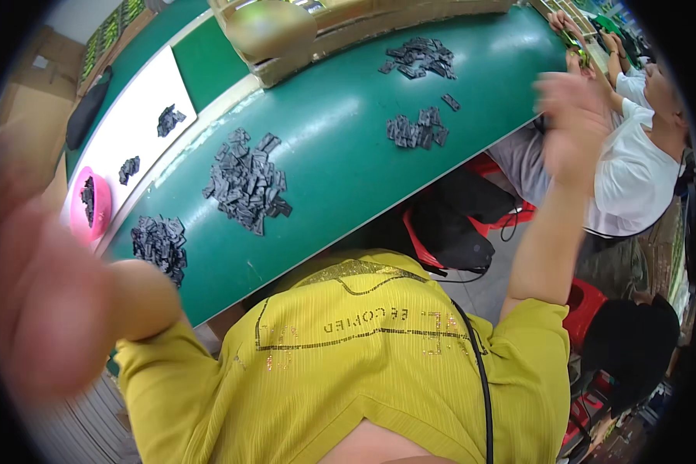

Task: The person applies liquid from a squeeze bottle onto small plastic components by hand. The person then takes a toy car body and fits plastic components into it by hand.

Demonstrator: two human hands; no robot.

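Note:
My left hand (46, 301) is raised close to the camera at the left, and blur hides its fingers. My right hand (574, 124) is lifted at the upper right, off the table's near edge; its fingers are smeared too. No thing can be made out in either hand. Small flat black pieces lie in piles on the green table: a large pile (246, 182) at the centre left, another pile (161, 246) nearest my left arm, a far pile (421, 58), and a smaller pile (417, 129) with one loose piece (450, 102) beside it.
A pink bowl (82, 220) with black pieces stands at the left, by a white board (148, 100) bearing two small heaps. A wooden-edged shelf (348, 44) borders the far side of the green table (325, 178). A seated person in white (638, 166) works at the right, near red stools (585, 309).

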